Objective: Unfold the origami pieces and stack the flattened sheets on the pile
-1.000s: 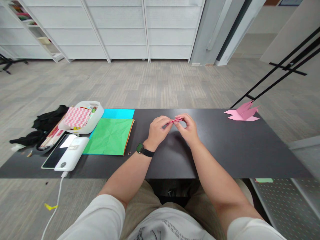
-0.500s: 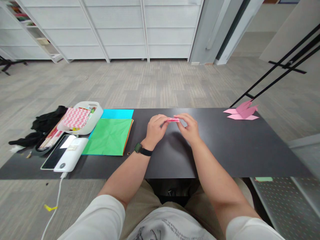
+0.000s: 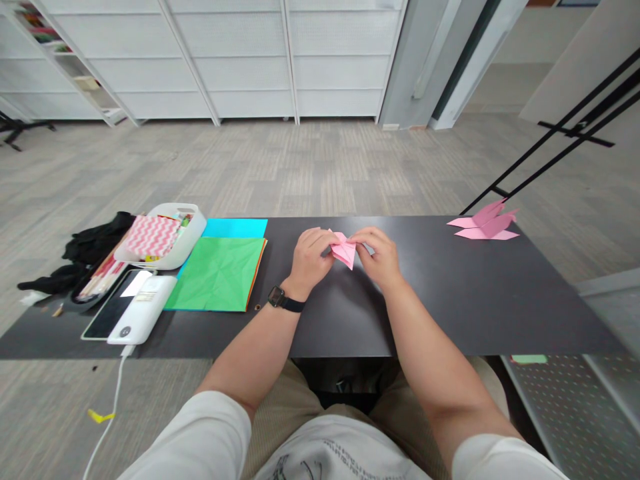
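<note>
A small folded pink paper (image 3: pixel 344 251) is held between both hands above the black table (image 3: pixel 450 300), its point hanging down toward me. My left hand (image 3: pixel 310 257) pinches its left side, a dark watch on that wrist. My right hand (image 3: pixel 379 255) pinches its right side. A finished pink folded paper figure (image 3: pixel 484 224) lies at the table's far right corner, away from both hands.
Green paper (image 3: pixel 217 273) lies on a stack over cyan paper (image 3: pixel 235 227) to the left. Further left stand a white tray (image 3: pixel 193 241) with a chevron-patterned sheet, a phone (image 3: pixel 113 312), a white power bank (image 3: pixel 143 310) with a cable, and black cloth (image 3: pixel 95 240).
The pink paper was held flat and edge-on between my fingers; now it is turned so its broad face and pointed end show. Both hands stayed in the same spot.
</note>
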Motion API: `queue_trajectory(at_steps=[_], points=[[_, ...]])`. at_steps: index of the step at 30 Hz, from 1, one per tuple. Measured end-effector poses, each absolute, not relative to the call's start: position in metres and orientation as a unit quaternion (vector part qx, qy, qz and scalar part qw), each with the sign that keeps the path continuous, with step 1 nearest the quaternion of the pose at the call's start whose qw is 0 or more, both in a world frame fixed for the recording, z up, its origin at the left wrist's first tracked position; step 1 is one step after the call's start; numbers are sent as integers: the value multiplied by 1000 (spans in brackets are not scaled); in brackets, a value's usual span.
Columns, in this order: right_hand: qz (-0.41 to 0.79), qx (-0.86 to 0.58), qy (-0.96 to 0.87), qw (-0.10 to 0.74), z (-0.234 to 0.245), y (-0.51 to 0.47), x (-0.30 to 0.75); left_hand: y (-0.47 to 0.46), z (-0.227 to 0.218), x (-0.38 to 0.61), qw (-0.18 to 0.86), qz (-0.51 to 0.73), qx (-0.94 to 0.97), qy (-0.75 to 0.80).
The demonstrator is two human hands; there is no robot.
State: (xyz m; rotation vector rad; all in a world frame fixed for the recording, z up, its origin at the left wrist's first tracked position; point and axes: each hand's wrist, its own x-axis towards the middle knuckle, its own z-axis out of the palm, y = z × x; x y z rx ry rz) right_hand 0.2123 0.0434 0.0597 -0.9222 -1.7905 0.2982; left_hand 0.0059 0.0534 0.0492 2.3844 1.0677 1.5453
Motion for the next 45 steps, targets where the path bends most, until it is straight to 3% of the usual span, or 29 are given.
queue_trajectory(at_steps=[20,31,39,45], points=[[117,-377,-750,531,57,44,212,52,51,7,65,501,792,344],[293,-378,-713,513,46,53,214,45,60,11,197,542,756,309],[137,-384,-748,523,58,45,211,42,64,14,219,564,728,320],[124,-371,-767,508,55,48,212,42,62,12,200,571,729,321]])
